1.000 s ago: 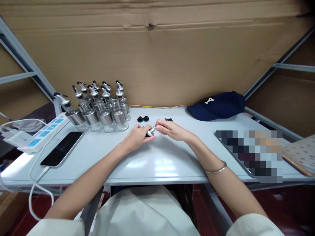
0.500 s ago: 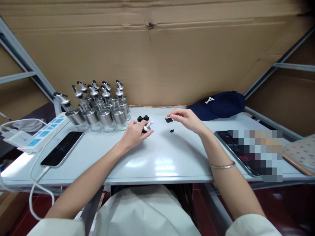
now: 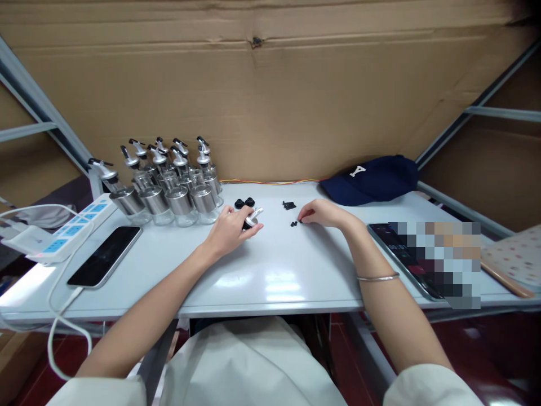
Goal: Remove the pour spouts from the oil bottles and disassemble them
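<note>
1. Your left hand (image 3: 228, 230) holds a silver-coloured pourer spout with a black base (image 3: 252, 219), thumb and fingers closed around it.
2. That pourer sits just on your side of the pair of round black stoppers (image 3: 249, 202), the landmark here, which lie side by side on the glossy white tabletop (image 3: 245, 265).
3. Your right hand (image 3: 319, 214) is well to the right of the stoppers, its fingertips drawn narrow and low at the tabletop, with a tiny dark bit at them; you cannot tell whether they grip it.
4. Beside those fingertips, right of the stoppers and a little nearer you, lie tiny black pieces (image 3: 292, 224).
5. A small heap of thin black parts (image 3: 289, 206) lies right of the stoppers, about level with them.
6. Left of the stoppers, you have a cluster of clear glass bottles with brushed-metal bands (image 3: 179, 198), several topped by silver pourers with black levers.
7. Farther right of the stoppers, and slightly behind, rests a navy cloth cap (image 3: 376, 181).
</note>
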The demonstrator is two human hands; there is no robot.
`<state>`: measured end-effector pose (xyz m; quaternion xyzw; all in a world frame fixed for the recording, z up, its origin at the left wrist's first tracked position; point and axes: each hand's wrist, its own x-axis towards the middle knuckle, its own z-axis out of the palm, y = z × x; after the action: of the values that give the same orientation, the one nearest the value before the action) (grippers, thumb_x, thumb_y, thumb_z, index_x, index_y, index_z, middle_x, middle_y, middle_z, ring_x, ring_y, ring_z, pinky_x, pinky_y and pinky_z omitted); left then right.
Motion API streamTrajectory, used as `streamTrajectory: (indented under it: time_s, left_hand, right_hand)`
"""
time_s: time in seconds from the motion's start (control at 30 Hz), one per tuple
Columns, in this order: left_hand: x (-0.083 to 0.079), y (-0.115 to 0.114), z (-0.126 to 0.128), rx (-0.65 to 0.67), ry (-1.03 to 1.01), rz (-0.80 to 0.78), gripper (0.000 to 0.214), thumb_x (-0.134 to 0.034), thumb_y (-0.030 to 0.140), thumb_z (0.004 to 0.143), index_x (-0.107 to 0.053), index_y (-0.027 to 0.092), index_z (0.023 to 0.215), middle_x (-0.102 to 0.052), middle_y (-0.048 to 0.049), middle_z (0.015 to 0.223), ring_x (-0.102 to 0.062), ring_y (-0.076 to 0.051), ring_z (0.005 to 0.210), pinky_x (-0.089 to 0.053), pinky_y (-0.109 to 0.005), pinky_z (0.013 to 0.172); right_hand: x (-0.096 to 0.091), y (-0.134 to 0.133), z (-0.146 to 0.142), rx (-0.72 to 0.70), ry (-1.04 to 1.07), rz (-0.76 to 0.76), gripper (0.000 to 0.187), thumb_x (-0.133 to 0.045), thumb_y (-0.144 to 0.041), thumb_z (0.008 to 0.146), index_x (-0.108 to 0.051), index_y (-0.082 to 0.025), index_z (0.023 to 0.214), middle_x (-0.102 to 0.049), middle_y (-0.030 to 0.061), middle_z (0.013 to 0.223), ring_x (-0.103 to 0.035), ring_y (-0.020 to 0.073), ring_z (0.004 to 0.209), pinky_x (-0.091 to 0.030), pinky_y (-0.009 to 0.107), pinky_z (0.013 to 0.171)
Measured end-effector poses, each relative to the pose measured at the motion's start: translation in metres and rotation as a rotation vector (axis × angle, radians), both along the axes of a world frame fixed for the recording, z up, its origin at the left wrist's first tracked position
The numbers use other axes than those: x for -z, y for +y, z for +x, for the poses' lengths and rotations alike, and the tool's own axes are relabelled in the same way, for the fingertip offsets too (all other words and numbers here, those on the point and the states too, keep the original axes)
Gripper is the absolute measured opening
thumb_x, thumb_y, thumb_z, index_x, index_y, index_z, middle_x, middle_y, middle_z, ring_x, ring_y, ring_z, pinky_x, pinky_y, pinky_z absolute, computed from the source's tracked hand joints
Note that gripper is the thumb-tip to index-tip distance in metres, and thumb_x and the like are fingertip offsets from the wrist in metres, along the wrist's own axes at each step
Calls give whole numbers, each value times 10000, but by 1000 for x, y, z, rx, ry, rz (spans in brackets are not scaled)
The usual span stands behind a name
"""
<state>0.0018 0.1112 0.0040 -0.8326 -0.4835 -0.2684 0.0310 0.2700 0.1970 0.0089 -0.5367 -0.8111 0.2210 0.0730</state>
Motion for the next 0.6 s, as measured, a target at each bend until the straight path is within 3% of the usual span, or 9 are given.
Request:
streamTrajectory:
  time_s: [0.2,0.3,0.4,0.5,0.6]
  left_hand:
    - [2,2,-1,24,-10,-15,261,-533,423,848,-526,180,945,-635,-7,704,-456,-164,630,-379,-312,740]
    - [2,2,0,48,-27,-40,277,-589,424,818,-535,181,939,-653,-15,772,-454,-154,640,-380,-296,728]
    - [1,0,3,95,-29,-89,280,-621,425,799,-543,186,921,-653,-10,783,-454,-150,651,-378,-283,717]
    - [0,-2,5,156,-55,-130,315,-637,415,789,-527,194,985,-653,-9,831,-465,-142,655,-379,-277,713]
    - [0,-3,6,157,-164,-163,441,-653,418,773,-450,195,1095,-618,-1,783,-490,-145,662,-384,-260,669]
  right_hand:
    - [-1,-1,1,3,125,-77,134,-593,-156,666,-686,-162,764,-705,35,737,-620,171,713,-456,258,700]
    - [-11,-11,-7,29,292,-35,155,-553,-284,755,-627,-149,747,-656,42,692,-586,154,672,-443,265,675]
    - [-20,-29,-28,-129,533,-58,306,-500,-446,807,-580,-153,775,-618,36,719,-548,130,660,-433,265,669]
    - [-21,-45,-53,-354,603,-217,277,-557,-433,790,-566,-157,816,-568,-2,674,-508,108,629,-407,248,629]
    - [-17,-52,-65,-414,591,-250,258,-532,-399,817,-557,-152,748,-519,-18,634,-463,91,587,-371,236,585]
